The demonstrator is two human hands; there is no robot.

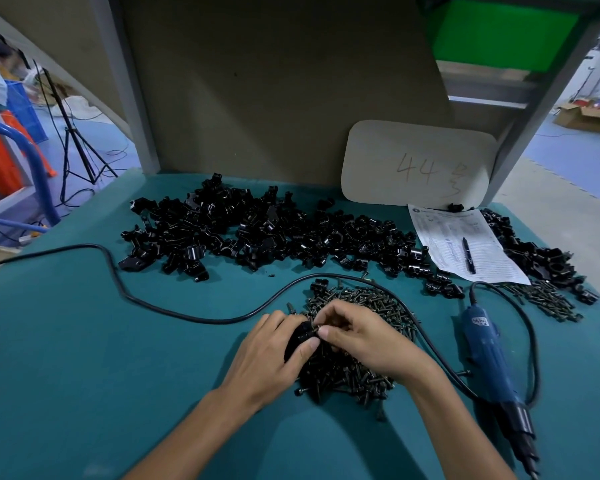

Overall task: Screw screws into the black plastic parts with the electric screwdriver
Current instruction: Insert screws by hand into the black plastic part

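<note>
My left hand [274,344] grips a black plastic part [300,336] just above a heap of dark screws [354,372] in the middle of the green table. My right hand [357,332] pinches a screw [315,328] against the top of that part. The blue electric screwdriver [489,362] lies on the table to the right of my hands, tip pointing toward the near edge, untouched. A long pile of black plastic parts [257,230] stretches across the table behind the screws.
The screwdriver's black cable [125,289] loops across the table from the left, around the screw heap. A paper sheet with a pen [465,247] lies at the right. More black parts [541,258] and screws [548,299] sit beyond it. A cardboard sign [416,164] leans on the back wall.
</note>
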